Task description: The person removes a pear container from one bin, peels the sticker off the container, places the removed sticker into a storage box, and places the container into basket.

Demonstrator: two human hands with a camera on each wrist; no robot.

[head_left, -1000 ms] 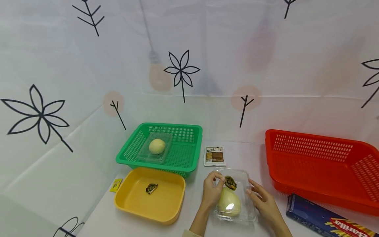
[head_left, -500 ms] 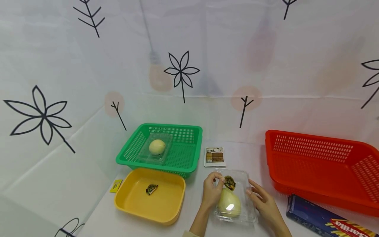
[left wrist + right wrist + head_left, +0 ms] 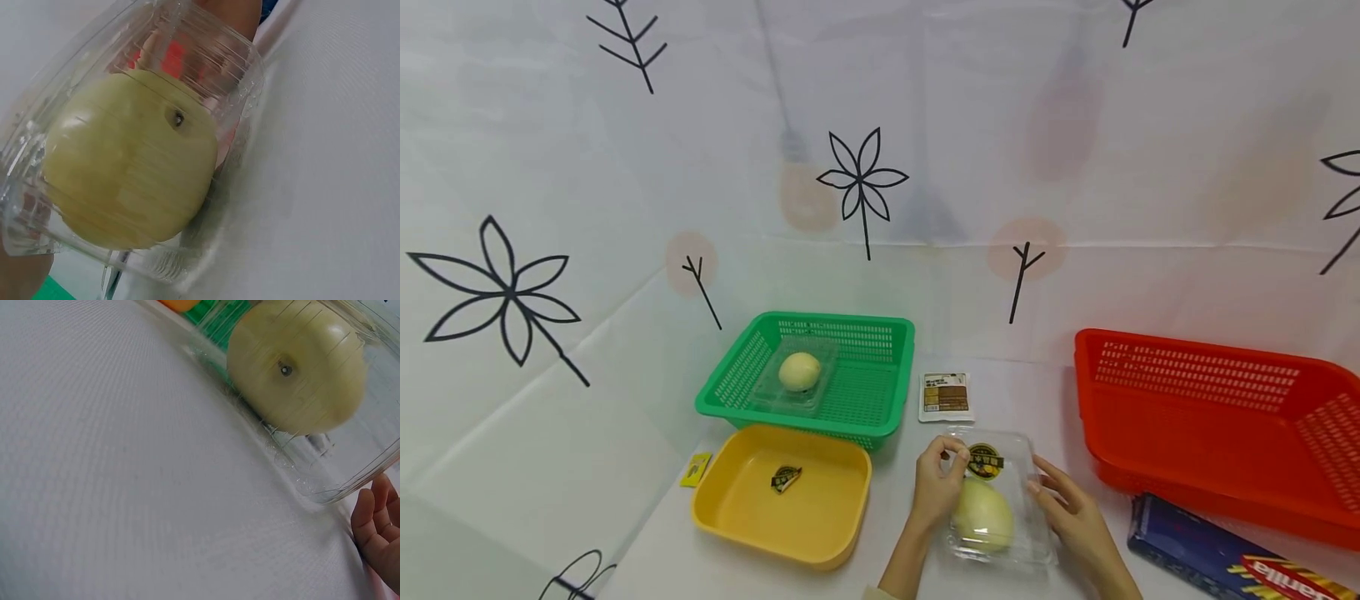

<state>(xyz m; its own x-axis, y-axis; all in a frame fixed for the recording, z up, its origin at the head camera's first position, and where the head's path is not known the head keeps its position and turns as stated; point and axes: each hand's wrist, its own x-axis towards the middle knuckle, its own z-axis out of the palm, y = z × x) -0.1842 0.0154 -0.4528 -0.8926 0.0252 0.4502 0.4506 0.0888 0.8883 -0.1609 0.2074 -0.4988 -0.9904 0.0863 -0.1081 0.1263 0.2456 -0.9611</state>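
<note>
A clear plastic clamshell box lies on the white table in front of me, with a round pale yellow-green fruit inside. On its lid area is a round black-and-gold sticker. My left hand pinches the left edge of that sticker between thumb and forefinger. At the box's right side, my right hand holds the edge with thumb and fingers. In the left wrist view the box wall and the fruit hide most of the hands. The right wrist view shows curled fingers against the box's side.
A green basket holds another boxed fruit. Before it stands a yellow tub with a crumpled-looking sticker. A yellow packet, a white-brown packet, a red basket and a blue Barilla box lie around.
The sticker at my left fingertips has turned, its lettering now level and its face rounder to view. Both hands and the box have stayed nearly in place.
</note>
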